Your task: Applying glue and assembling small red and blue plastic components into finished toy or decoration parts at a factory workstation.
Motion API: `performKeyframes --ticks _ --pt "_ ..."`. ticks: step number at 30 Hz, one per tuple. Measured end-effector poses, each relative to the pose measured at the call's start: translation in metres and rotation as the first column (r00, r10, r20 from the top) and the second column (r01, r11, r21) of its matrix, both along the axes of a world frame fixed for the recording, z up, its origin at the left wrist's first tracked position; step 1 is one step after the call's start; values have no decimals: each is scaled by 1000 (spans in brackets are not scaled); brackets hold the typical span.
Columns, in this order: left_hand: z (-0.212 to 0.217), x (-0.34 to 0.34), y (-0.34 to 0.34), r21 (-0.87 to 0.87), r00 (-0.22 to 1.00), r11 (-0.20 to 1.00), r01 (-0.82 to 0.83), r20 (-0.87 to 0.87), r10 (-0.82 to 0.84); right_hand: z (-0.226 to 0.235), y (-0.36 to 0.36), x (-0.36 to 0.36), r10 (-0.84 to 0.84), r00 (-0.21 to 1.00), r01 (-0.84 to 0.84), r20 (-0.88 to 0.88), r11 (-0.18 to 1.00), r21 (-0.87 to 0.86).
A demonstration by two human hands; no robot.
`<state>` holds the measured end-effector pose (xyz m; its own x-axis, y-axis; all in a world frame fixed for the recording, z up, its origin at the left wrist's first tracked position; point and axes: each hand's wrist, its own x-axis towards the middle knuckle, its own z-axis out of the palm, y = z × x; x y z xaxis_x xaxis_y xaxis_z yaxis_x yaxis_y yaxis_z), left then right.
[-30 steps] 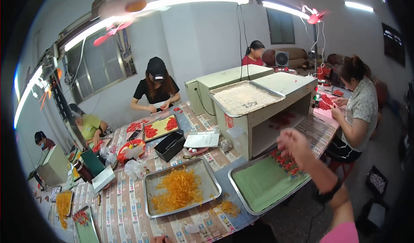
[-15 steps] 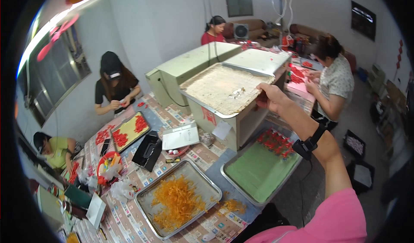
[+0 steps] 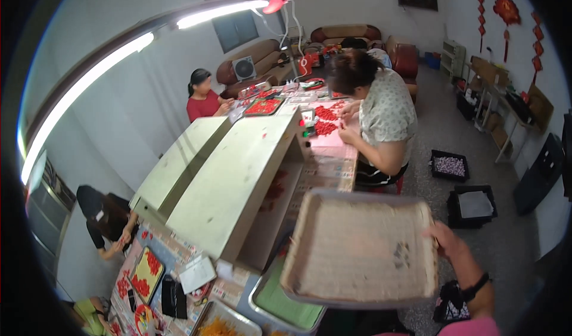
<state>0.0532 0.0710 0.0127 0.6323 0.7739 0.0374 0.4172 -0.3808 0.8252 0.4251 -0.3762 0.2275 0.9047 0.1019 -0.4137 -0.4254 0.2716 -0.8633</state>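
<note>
A rectangular metal tray (image 3: pixel 351 246) lined with a worn beige sheet is held up in front of me. My right hand (image 3: pixel 448 240) grips its right edge, with the fingers partly hidden behind the rim. A few small dark and pale bits lie on the liner near that hand. Partly covered by the raised tray, a green-lined metal tray (image 3: pixel 283 297) rests below it. Left of that, a tray of orange stringy pieces (image 3: pixel 220 327) is cut off by the lower edge. My left hand is out of sight.
Two pale metal cabinets (image 3: pixel 238 175) stand on the table, the nearer one open-sided. A co-worker in a patterned shirt (image 3: pixel 387 109) handles red pieces (image 3: pixel 325 121) beyond the tray. Black crates (image 3: pixel 471 208) sit on the floor at right. Other people sit along the table's far left.
The beige-lined tray has come away from above the cabinets, to the right and nearer, with my right hand still on it. My view has turned to the right.
</note>
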Motion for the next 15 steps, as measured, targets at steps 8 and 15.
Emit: performKeyframes --ticks 8,15 --pt "51 172 -134 2 961 973 232 -154 -229 -115 -267 -28 -300 935 313 -188 949 42" --pt "84 260 -213 -171 869 903 395 -250 -427 -136 -380 -76 -664 586 484 -465 746 -456"
